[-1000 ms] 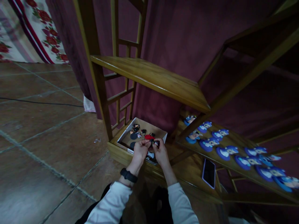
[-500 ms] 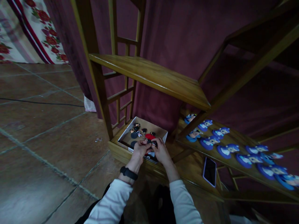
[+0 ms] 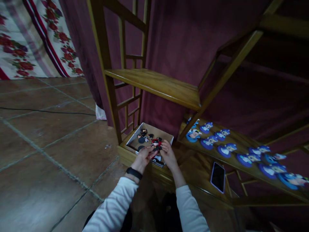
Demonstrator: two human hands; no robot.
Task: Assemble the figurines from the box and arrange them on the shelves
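Note:
My left hand (image 3: pixel 144 155) is closed on the base of a small red and black figurine (image 3: pixel 156 142), which stands up above the fingers over a shallow cardboard box. My right hand (image 3: pixel 168 154) is close by the figurine's right side, its fingers bent and apart; whether the fingertips touch it is hard to tell. Inside the white-edged box (image 3: pixel 161 130) lie several small dark figurines (image 3: pixel 144 131) and round dark bases (image 3: pixel 141 140). A white and black piece (image 3: pixel 157 158) shows just below my hands, partly hidden.
The box sits at the left end of a low wooden shelf (image 3: pixel 190 161), under a raised wooden board (image 3: pixel 154 84). Blue and white figurines (image 3: pixel 227 149) stand in rows on the ledge at right. A phone (image 3: pixel 218 177) lies nearby. A cable (image 3: pixel 48 111) crosses the tiled floor.
Both hands were together low in the box, hiding the piece between them. Now the right hand has drawn slightly apart and the red and black figurine shows upright in the left. The view has shifted.

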